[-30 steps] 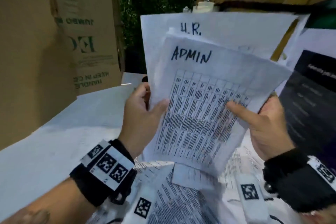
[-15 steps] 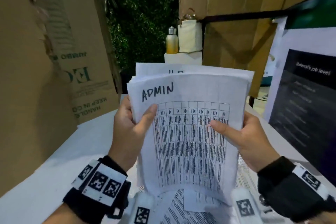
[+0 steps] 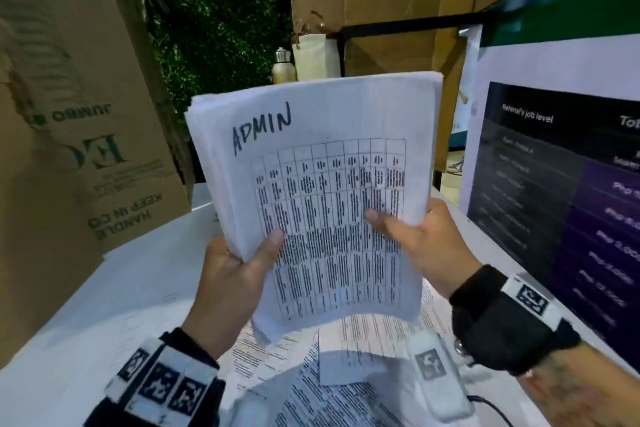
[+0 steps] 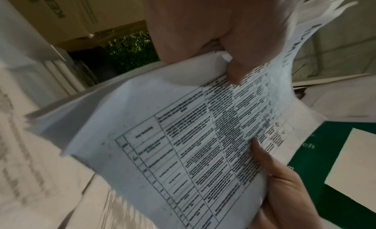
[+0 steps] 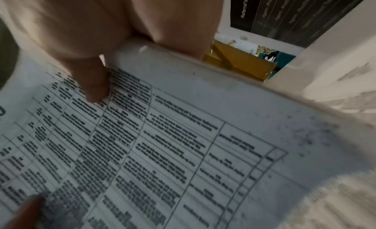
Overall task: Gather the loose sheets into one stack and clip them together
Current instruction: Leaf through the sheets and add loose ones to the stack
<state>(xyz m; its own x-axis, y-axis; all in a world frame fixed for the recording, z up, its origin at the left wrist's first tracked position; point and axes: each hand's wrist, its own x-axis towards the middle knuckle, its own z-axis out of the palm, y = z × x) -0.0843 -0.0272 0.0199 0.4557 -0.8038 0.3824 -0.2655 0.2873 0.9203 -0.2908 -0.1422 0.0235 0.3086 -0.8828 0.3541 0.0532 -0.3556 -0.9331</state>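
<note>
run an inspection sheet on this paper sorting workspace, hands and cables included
surface: white table, papered near the person.
job's things: stack of sheets topped ADMIN, held upright off the table; no clip seen.
clutter: loose printed sheets below the stack; white tagged device.
hands: left hand and right hand grip the stack's lower edges, thumbs in front.
cables: black cable beside the device.
surroundings: cardboard boxes, leafy wall, dark poster, bottle.

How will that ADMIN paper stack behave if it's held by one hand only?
Probably floppy: the paper stack already bows along its bottom edge with the left hand and right hand both gripping it. Likely to fan or slip apart: the left wrist view shows sheet corners splayed unevenly, and no clip is visible.
</note>
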